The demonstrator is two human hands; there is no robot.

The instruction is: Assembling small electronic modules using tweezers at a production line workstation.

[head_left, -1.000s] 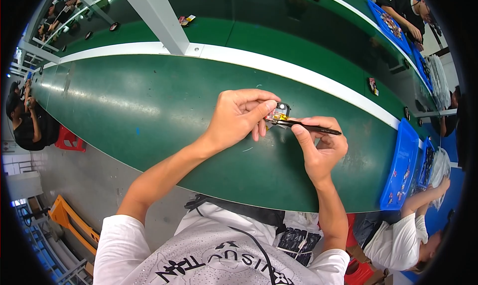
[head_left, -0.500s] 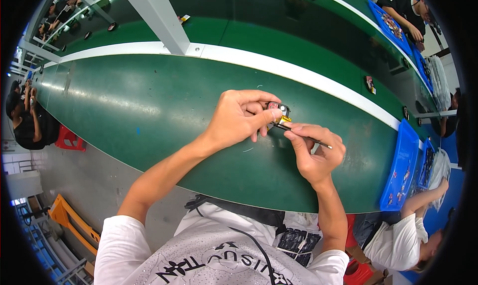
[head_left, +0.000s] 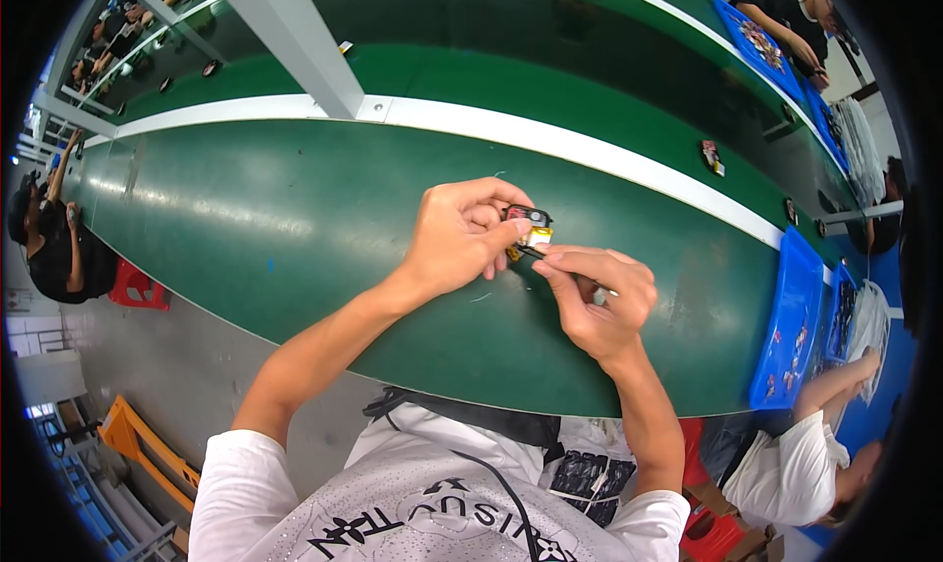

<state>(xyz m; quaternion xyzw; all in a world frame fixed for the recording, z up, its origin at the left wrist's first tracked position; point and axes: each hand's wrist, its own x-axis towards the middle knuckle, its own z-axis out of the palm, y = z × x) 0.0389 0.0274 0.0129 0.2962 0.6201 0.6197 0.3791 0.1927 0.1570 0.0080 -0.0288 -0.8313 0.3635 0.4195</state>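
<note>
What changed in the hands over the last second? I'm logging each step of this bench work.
The right hand slid left, bringing its thin dark tool in until the long shaft no longer sticks out to the right and its tip meets the small part. The left hand kept pinching that part over the green table.

Green bench top [head_left: 295, 228] – smooth, slight sheen; blue trays [head_left: 786, 326] – glossy plastic; shirt [head_left: 422, 503] – matt cloth.
</note>
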